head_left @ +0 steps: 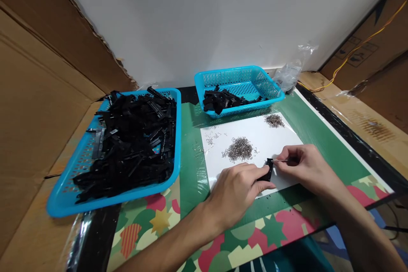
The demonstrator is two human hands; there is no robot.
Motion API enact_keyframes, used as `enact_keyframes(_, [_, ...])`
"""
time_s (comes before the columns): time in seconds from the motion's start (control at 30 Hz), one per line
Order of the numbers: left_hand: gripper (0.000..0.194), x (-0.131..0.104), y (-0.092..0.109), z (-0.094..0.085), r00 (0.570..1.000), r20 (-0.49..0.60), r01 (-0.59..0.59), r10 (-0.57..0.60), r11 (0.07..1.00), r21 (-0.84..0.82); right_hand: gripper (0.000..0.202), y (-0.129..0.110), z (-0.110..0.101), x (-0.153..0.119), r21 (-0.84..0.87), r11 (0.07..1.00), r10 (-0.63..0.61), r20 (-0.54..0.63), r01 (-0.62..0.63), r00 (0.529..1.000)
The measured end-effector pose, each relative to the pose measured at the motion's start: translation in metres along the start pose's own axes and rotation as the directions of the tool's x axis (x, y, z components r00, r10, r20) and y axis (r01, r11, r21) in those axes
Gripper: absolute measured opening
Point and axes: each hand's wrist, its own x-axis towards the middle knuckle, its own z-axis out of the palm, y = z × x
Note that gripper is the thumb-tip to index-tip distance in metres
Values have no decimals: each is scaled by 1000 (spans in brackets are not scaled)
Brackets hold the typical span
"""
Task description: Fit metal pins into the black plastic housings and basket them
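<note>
Between the thumb and fingers of my left hand (240,182) is a small black plastic part (269,171), held low over the front of a white sheet (219,134). My right hand (299,161) pinches a thin metal tool (283,160), perhaps tweezers, whose tip meets the upper end of the part. Whatever lies at that tip is too small to make out. Just beyond my hands, a pile of tiny bent metal pieces (239,148), like small springs or hooks, rests on the sheet. A browner pile of small metal pieces (274,120) sits at the sheet's far right.
A blue basket (178,144) heaped with black plastic parts (134,136) stands at left. Behind the sheet, another blue basket (251,68) holds fewer black parts. A clear plastic bag (288,74) leans by the wall. Cardboard (44,72) borders the left side; a yellow cable (342,66) runs at right.
</note>
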Motion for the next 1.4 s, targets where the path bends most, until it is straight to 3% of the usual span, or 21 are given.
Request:
enact_keyframes(0.37, [15,0,3,-1,1000,21,-7,6,998,58,17,2,5,-3,-57,991,-122,-57,118,991])
enact_keyframes(0.63, [19,1,4,-1,1000,9,15,-16,1000,26,26,2,3,-6,-97,987,-131,-38,127,991])
enact_keyframes(0.8, [20,-1,2,0,1000,-2,31,-31,999,22,34,2,-5,-8,-57,990,-129,39,131,991])
enact_keyframes(0.9, [19,-2,0,2,1000,-14,24,-24,1000,1,40,8,-9,-7,-25,992,-128,-127,126,984])
enact_keyframes(0.97, [21,-2,-1,3,999,-35,17,-18,1000,-15,42,11,-8,-6,27,989,-134,-285,148,949])
enact_keyframes(1.07, [23,-2,-2,4,999,-52,14,-15,1000,-21,42,12,-3,-5,113,956,-207,-397,272,894])
enact_keyframes(1.2, [24,-2,-1,3,999,-37,20,-21,999,-26,47,6,3,-3,26,931,-318,-424,363,848])
enact_keyframes(1.4, [23,-2,0,2,999,-33,32,-33,999,-25,49,5,9,-3,33,969,-222,-314,244,923])
